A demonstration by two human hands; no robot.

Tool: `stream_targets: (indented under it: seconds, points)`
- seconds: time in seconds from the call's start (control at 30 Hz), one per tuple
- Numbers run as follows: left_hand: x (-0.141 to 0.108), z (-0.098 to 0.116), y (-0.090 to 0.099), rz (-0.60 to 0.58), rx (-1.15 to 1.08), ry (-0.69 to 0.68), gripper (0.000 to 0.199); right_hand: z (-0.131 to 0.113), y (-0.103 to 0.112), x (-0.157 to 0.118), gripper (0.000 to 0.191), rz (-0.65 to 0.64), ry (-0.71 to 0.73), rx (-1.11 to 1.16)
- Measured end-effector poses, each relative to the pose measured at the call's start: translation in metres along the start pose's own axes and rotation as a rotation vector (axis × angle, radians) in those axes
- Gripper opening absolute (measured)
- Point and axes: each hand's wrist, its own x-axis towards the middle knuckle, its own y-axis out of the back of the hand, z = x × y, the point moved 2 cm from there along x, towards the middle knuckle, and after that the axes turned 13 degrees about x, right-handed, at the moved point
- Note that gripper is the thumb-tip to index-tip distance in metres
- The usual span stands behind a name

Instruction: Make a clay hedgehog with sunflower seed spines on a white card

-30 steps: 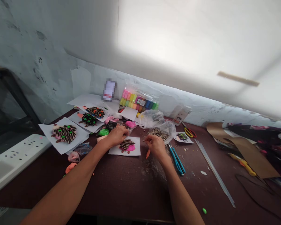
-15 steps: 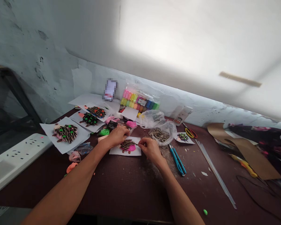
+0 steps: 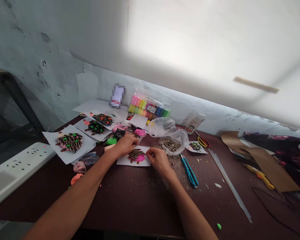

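A hedgehog figure of pink clay covered with striped sunflower seeds (image 3: 136,154) lies on a white paper card (image 3: 122,161). My left hand (image 3: 126,144) rests at the card's upper left edge, its fingers bent and slightly apart, with nothing visible in them. From the right, my right hand (image 3: 158,158) reaches over the card's edge with thumb and fingertips pinched together. A thin dark sunflower seed shows at those fingertips, close against the hedgehog's right side; the fingers partly hide it. Beyond the right hand, a clear plastic bag (image 3: 181,138) holds loose sunflower seeds (image 3: 170,144).
Finished-looking seed hedgehogs (image 3: 71,141) lie on papers at left, near a white power strip (image 3: 22,163). To the right are a teal utility knife (image 3: 190,171), scissors (image 3: 203,141) and clear glue sticks (image 3: 230,185). A coloured clay pack (image 3: 150,108) leans at the wall.
My right hand has shifted slightly left, bringing the pinched seed up to the hedgehog's right side. My left hand has stayed in place.
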Motion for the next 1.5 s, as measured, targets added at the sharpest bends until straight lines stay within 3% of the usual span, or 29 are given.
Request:
stream_targets:
  seconds: [0.87,1.07,1.27,1.5]
  points:
    - [-0.001,0.002,0.002,-0.025,0.013,0.017,0.023,-0.01,-0.007,0.001,0.021,-0.064,-0.044,-0.147]
    - [0.0,0.003,0.003,-0.032,0.025,0.022,0.024,-0.008,0.006,-0.001,0.013,-0.024,-0.072,-0.136]
    - [-0.001,0.002,0.004,-0.045,0.007,0.027,0.024,0.008,0.026,0.004,0.02,0.111,-0.118,-0.272]
    - [0.0,0.001,0.002,-0.034,-0.008,0.026,0.024,0.019,0.026,0.005,0.024,0.054,-0.181,-0.408]
